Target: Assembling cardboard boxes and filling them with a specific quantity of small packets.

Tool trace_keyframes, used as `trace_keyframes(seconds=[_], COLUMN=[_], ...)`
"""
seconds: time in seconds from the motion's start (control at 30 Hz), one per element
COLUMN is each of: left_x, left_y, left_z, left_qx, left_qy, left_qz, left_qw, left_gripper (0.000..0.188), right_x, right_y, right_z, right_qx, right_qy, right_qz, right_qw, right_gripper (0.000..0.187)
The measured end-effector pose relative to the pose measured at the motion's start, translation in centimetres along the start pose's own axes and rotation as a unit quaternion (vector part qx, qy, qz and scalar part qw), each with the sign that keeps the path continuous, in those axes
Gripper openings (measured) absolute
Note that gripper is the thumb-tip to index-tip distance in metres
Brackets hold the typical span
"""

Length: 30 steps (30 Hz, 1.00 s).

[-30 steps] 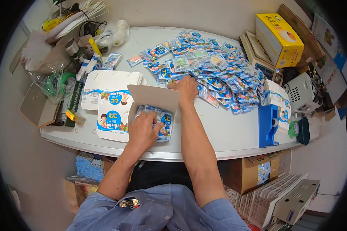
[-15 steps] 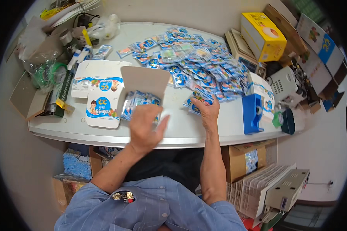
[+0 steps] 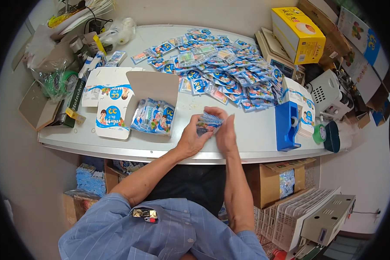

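Observation:
My left hand [image 3: 191,139] is closed around a small stack of blue-and-white printed sachets [image 3: 209,122] in front of my chest, thumb on the near side. Against the right side of the same sachets, my right hand [image 3: 226,133] curls its fingers over their far edge; it is slightly blurred. To the left stands an open carton [image 3: 171,133] with its lid flap raised, holding several sachets [image 3: 154,116]. Beyond my hands a large heap of loose sachets [image 3: 229,71] spreads over the white table [image 3: 195,149].
Flattened printed cartons [image 3: 112,115] lie left of the open carton. On the right are a blue tape dispenser [image 3: 287,128], another stack of cartons [image 3: 305,108], green tape [image 3: 319,134] and a yellow box [image 3: 297,34]. Below the table edge sits a cardboard box [image 3: 268,182].
My left hand has left the open carton and come right to the sachets in my right hand. Both hands now meet at the stack, with the carton's contents uncovered.

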<state>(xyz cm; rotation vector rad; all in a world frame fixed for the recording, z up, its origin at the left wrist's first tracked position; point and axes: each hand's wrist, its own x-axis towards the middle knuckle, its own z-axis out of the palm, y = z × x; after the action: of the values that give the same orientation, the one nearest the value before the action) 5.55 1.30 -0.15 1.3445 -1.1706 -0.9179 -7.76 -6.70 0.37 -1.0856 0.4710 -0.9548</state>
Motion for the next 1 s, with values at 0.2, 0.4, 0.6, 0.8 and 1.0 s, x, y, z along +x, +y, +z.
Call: trace_keyframes(seconds=[0.2, 0.4, 0.6, 0.8, 1.0], left_x=[-0.2, -0.4, -0.2, 0.6, 0.2], left_y=[0.4, 0.4, -0.5, -1.0, 0.3], left_z=[-0.1, 0.0, -0.3, -0.7, -1.2], left_qx=[0.023, -0.010, -0.086, -0.059, -0.008], left_qy=[0.007, 0.056, 0.046, 0.034, 0.025], left_qz=[-0.014, -0.005, 0.004, 0.135, 0.197], left_qw=[1.000, 0.998, 0.995, 0.989, 0.980], left_gripper=[0.059, 0.055, 0.037, 0.037, 0.041], right_x=[8.5, 13.4, 13.3, 6.2, 1.0], right_y=[-4.7, -2.3, -2.3, -4.1, -3.4], right_z=[-0.7, 0.2, -2.2, -0.8, 0.7], right_qx=[-0.613, -0.824, -0.696, -0.304, -0.142], right_qy=[-0.033, -0.147, -0.094, 0.066, 0.057], right_qz=[-0.209, -0.130, -0.294, -0.045, -0.033], right_qw=[0.761, 0.531, 0.649, 0.949, 0.988], right_gripper=[0.058, 0.059, 0.028, 0.021, 0.022])
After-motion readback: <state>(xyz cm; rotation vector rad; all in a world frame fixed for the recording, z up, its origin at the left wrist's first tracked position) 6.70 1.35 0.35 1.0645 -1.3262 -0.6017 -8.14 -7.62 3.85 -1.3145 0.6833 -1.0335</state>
